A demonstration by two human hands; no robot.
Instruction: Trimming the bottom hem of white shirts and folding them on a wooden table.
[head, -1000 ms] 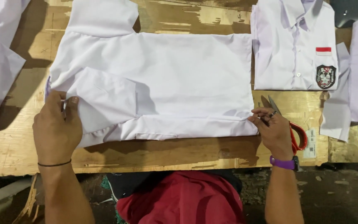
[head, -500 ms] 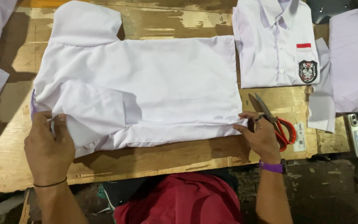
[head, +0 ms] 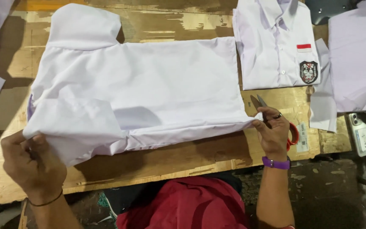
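We see the white shirt [head: 149,89] spread flat across the wooden table [head: 183,157], its long axis running left to right, collar end at the far left and hem at the right. Its near edge lies close to the table's near edge, with a bare strip of wood between. To the right, a folded shirt with a badge [head: 276,46] lies just beside the hem, and more white cloth [head: 356,63] crowds the far right; a phone [head: 361,133] sits at the right near edge. Our left hand [head: 32,163] is clenched on the folded sleeve at the near left corner, knuckles up. Our right hand [head: 272,131] pinches the hem's near right corner while gripping red-handled scissors [head: 291,133], blades pointing far-left.
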